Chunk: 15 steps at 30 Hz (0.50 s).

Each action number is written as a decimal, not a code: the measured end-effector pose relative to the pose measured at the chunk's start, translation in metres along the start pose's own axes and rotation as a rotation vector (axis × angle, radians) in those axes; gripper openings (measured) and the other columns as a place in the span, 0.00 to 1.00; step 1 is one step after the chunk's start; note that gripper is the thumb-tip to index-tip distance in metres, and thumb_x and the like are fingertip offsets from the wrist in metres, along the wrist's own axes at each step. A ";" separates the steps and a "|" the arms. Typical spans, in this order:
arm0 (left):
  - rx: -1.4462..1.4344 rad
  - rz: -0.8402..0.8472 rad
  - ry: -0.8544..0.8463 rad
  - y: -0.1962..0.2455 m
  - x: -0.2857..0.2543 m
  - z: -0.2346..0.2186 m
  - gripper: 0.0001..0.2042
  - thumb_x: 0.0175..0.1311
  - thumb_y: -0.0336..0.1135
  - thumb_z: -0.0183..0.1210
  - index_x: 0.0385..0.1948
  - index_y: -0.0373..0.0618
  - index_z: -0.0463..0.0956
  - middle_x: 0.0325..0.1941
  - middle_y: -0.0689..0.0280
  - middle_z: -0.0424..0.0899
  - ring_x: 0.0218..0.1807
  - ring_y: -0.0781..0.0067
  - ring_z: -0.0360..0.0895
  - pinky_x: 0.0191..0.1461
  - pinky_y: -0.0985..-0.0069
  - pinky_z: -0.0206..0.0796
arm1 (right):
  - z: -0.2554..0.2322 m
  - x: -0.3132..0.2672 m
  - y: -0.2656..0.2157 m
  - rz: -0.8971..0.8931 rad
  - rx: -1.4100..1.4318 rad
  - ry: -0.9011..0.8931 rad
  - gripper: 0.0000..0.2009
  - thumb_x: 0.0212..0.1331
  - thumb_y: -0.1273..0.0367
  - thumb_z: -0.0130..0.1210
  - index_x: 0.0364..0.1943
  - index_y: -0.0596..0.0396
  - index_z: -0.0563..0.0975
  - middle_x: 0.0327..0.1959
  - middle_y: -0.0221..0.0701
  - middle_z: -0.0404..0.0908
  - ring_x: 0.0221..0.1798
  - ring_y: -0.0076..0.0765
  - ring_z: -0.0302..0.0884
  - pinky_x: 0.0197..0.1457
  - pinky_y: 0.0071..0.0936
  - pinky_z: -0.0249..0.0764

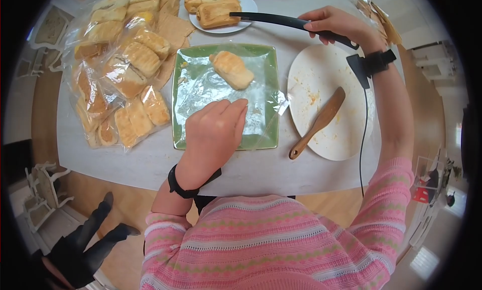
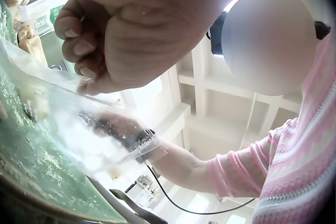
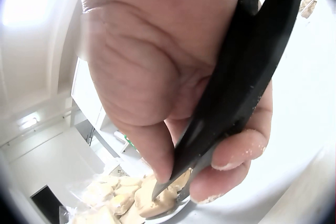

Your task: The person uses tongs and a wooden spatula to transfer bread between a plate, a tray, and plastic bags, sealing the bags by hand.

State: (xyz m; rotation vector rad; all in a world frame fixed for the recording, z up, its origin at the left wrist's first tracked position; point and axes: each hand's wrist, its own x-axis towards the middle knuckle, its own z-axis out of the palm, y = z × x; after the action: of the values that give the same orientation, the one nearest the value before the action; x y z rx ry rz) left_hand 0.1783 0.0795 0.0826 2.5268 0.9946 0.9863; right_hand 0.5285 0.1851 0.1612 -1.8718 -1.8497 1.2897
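My left hand [image 1: 213,127] is over the green square plate [image 1: 273,134], its fingers curled in. In the left wrist view it pinches the edge of a clear plastic bag [image 2: 100,129] beside the thumb. A golden bread roll [image 1: 232,70] sits on the plate's far half, just beyond the hand, amid the shiny plastic. My right hand [image 1: 331,24] holds black tongs [image 1: 273,19] by the handle end, thumb on one side and fingers on the other. The tong tips point left and overlap the filled rolls [image 1: 218,14] on a small white plate [image 1: 251,4].
Bagged bread [image 1: 140,64] is piled on the left, with brown paper [image 1: 173,31] beside it. On the right, a wooden spreader [image 1: 324,119] lies across a crumb-strewn white plate [image 1: 301,89]. A black cable [image 1: 366,119] hangs from the right wrist. Another person's legs [image 1: 95,240] show at lower left.
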 end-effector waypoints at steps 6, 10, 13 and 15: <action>0.076 0.005 -0.022 0.017 0.002 -0.005 0.12 0.53 0.31 0.69 0.39 0.44 0.82 0.28 0.65 0.78 0.31 0.64 0.78 0.31 0.69 0.69 | 0.007 -0.001 0.007 0.002 -0.095 0.068 0.23 0.67 0.63 0.57 0.63 0.58 0.76 0.28 0.23 0.79 0.22 0.16 0.74 0.22 0.16 0.69; -0.021 0.117 -0.096 0.047 0.005 -0.004 0.18 0.50 0.31 0.72 0.45 0.44 0.82 0.42 0.60 0.80 0.43 0.61 0.78 0.41 0.67 0.71 | 0.000 -0.015 -0.004 0.004 -0.153 0.013 0.17 0.67 0.65 0.54 0.56 0.58 0.81 0.31 0.28 0.84 0.28 0.23 0.78 0.31 0.23 0.73; -0.186 0.214 -0.155 0.074 -0.004 0.017 0.22 0.50 0.34 0.72 0.48 0.41 0.80 0.44 0.59 0.79 0.42 0.60 0.77 0.43 0.66 0.71 | 0.001 -0.026 -0.010 -0.042 -0.149 -0.011 0.17 0.67 0.65 0.54 0.55 0.58 0.81 0.31 0.28 0.83 0.28 0.23 0.78 0.31 0.23 0.73; -0.163 0.212 -0.217 0.087 -0.007 0.035 0.23 0.50 0.35 0.71 0.49 0.38 0.78 0.41 0.59 0.79 0.41 0.61 0.77 0.42 0.67 0.71 | 0.004 -0.020 -0.002 -0.015 -0.149 -0.001 0.17 0.67 0.65 0.54 0.55 0.58 0.81 0.31 0.28 0.83 0.29 0.23 0.78 0.31 0.22 0.74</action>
State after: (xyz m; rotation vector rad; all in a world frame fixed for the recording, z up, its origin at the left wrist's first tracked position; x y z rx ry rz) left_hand 0.2420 0.0115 0.0926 2.5700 0.5711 0.7878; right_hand 0.5281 0.1658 0.1691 -1.9250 -2.0071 1.1775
